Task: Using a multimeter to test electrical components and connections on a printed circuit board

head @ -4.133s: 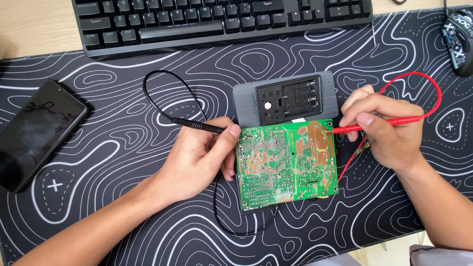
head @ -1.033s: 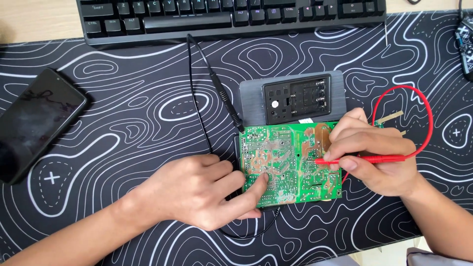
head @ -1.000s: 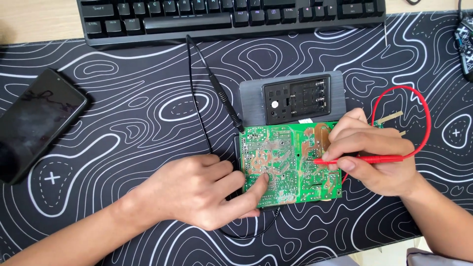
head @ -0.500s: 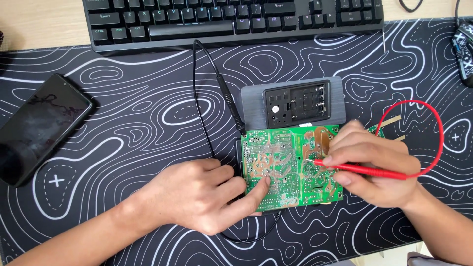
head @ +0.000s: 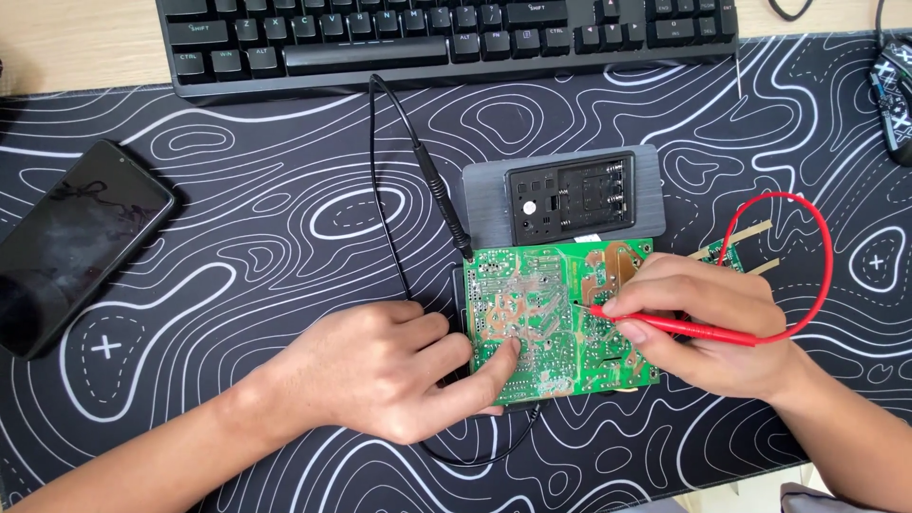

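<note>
Left hand [head: 380, 370] flat, fingers open, pinning the green circuit board [head: 556, 323] – right hand [head: 708, 328] pinches the red probe [head: 684, 326], tip on the solder side, black probe [head: 442, 195] lying unused beyond.

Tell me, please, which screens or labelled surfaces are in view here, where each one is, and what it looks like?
Phone: far left on the mat, flat, tilted; a black rectangle with a dark, unlit screen.
Meter: just above the board, back side up; a grey rounded rectangle with an open black compartment, no display showing.
Keyboard: along the top edge; black, with small white key legends.
</note>
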